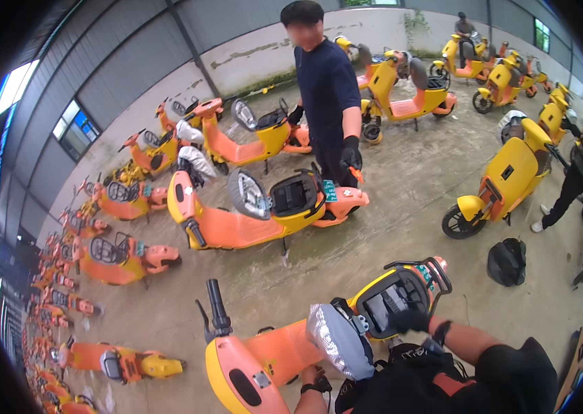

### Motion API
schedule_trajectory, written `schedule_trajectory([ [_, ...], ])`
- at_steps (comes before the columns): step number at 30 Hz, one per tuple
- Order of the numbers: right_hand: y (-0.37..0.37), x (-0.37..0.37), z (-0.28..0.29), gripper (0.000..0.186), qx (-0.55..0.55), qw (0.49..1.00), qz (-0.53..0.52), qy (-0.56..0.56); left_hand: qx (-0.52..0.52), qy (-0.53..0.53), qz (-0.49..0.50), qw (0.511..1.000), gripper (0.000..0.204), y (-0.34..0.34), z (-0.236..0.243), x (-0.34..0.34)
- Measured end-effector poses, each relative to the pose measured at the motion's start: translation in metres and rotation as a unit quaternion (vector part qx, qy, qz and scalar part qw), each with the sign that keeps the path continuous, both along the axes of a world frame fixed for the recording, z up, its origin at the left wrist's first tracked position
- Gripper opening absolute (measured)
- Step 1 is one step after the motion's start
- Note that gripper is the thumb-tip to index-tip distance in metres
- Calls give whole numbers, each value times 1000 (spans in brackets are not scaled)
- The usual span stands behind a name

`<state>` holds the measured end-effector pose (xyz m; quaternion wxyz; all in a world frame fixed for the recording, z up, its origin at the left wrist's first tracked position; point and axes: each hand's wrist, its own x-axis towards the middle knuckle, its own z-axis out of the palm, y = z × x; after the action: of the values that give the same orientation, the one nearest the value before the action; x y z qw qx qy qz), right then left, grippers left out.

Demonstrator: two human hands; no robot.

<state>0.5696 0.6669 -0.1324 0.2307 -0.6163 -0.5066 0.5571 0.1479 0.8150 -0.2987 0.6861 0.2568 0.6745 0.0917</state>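
Observation:
An orange and yellow electric scooter (258, 359) stands right in front of me. Its seat (339, 339), wrapped in a silvery cover, is tipped up. Behind the seat lies an uncovered dark compartment (377, 307) with a grey block-like thing inside. My right hand (410, 321), in a black glove, reaches over the compartment's near edge; its fingers blend into the dark and I cannot make out their pose. My left hand (313, 377) is low beside the scooter's footboard, below the raised seat, and its fingers are mostly hidden.
A second scooter (236, 224) with its seat raised stands ahead. Beside it, a person (329, 90) in dark blue holds a small orange object in a gloved hand. A black bag-like thing (506, 262) lies on the floor at right, near a yellow scooter (512, 172). Several scooters line the left.

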Motion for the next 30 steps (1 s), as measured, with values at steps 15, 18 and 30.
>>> schedule_trajectory([
  [15,273,238,104,32,146,758,-363,521,39,14,66,997,32,-113,152,18],
  [18,272,243,87,16,154,738,-421,505,28,10,100,994,29,-117,185,29],
  [30,86,141,154,23,138,933,-259,207,363,35,60,929,23,-44,341,146],
])
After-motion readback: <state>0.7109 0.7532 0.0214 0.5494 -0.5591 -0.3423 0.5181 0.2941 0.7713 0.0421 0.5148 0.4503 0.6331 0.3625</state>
